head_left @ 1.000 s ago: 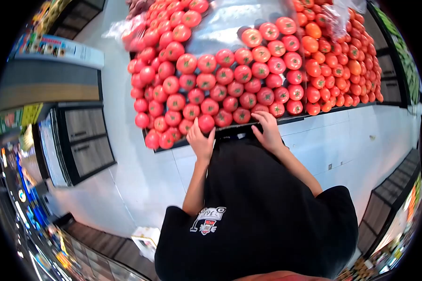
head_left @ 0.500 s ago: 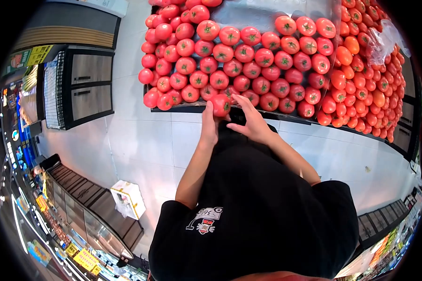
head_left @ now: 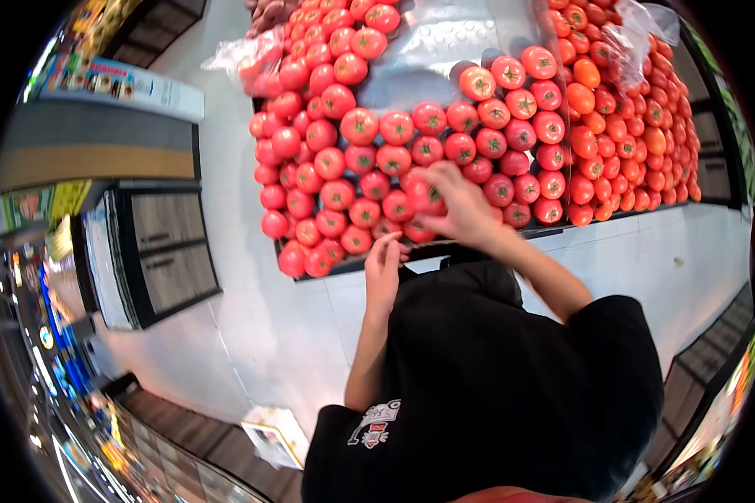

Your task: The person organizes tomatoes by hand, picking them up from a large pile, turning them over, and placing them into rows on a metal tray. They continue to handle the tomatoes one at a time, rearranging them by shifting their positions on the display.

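My right hand (head_left: 468, 211), blurred by motion, grips a red tomato (head_left: 423, 198) from the right, over the front rows of the display. Its fingers curl over the top and the thumb lies below. Close by, my left hand (head_left: 382, 272) is at the front edge of the stand (head_left: 344, 267), fingers loosely bent and apart, nothing visible in it. Rows of red tomatoes (head_left: 336, 195) surround the held one, most with their green stem ends up. Behind them shows a bare part of the shiny display surface (head_left: 445, 38).
Smaller, more orange tomatoes (head_left: 637, 147) are piled on the right behind a clear divider (head_left: 567, 109). Crumpled plastic bags lie on both piles, one at left (head_left: 242, 60), another at right (head_left: 633, 42). A white box (head_left: 274, 438) stands on the floor at lower left, near dark cabinets (head_left: 172, 251).
The tomato, earlier between both hands at the front edge, has moved forward over the rows in my right hand. My left hand has let go of it. The view has shifted.
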